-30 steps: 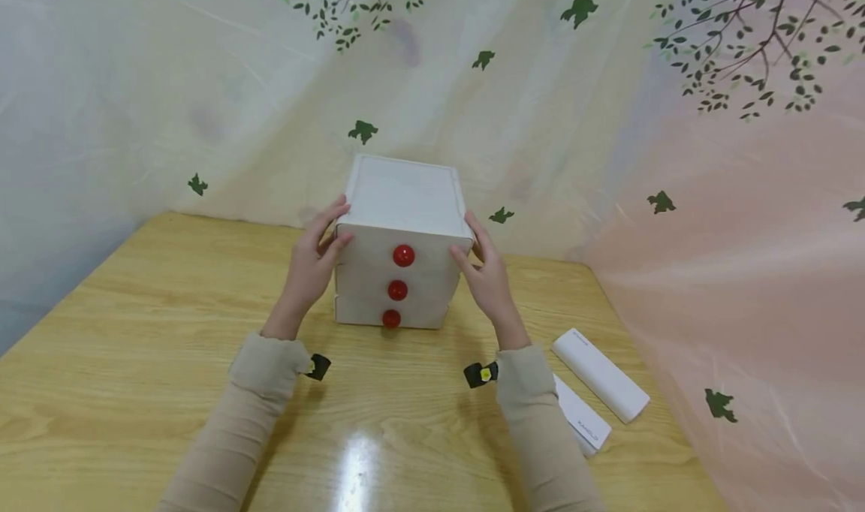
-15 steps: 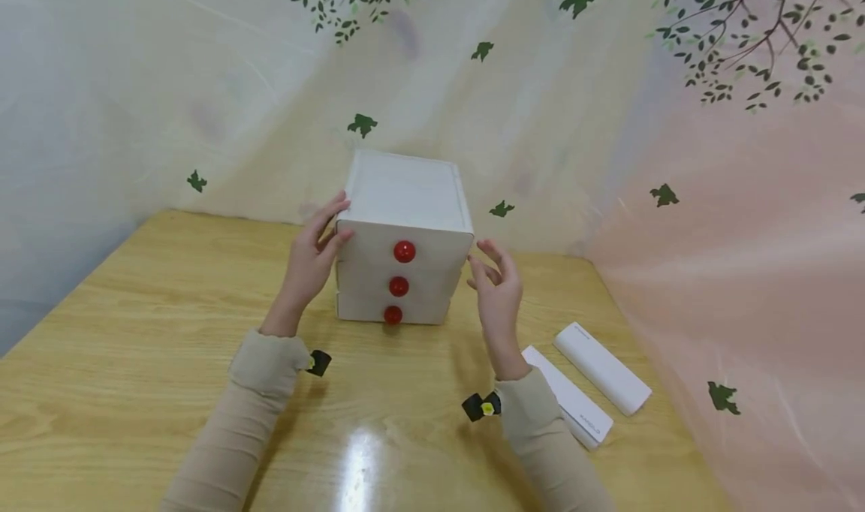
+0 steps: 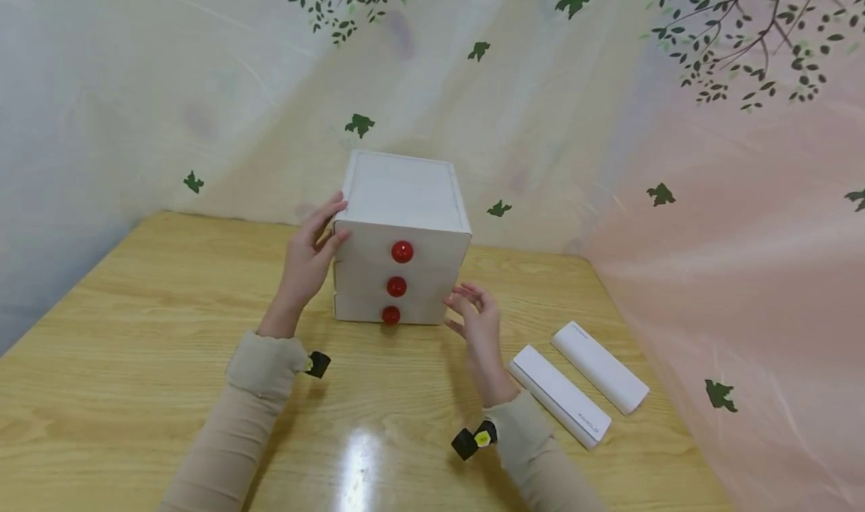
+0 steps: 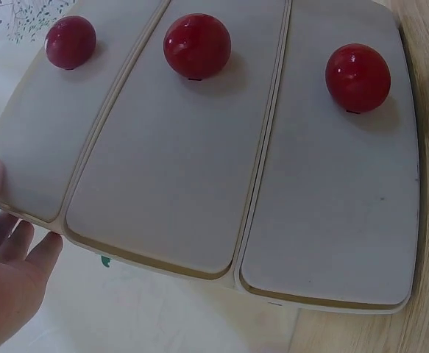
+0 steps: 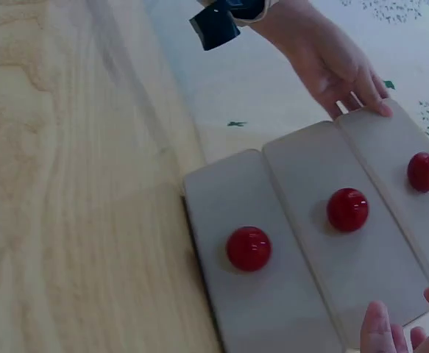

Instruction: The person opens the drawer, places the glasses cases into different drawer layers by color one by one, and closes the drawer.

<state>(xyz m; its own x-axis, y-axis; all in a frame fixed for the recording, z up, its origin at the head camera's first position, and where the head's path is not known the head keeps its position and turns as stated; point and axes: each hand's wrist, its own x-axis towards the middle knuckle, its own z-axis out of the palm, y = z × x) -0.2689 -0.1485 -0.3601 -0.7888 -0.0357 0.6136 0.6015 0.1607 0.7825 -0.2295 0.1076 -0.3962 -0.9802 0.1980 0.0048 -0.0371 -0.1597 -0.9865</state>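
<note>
right hand (image 3: 477, 328) lowered, fingers (image 3: 481, 296) loosely curved, empty; left fingers (image 3: 327, 211) grip one cabinet (image 3: 404, 234) with three red knobs (image 3: 396, 287).

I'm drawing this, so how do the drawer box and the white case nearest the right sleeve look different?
The drawer box is big and blocky; the case is smaller and long. The drawer box has three red knobs; the case has dark lettering. The left hand holds the drawer box; no hand holds the case. Both are whitish.
</note>
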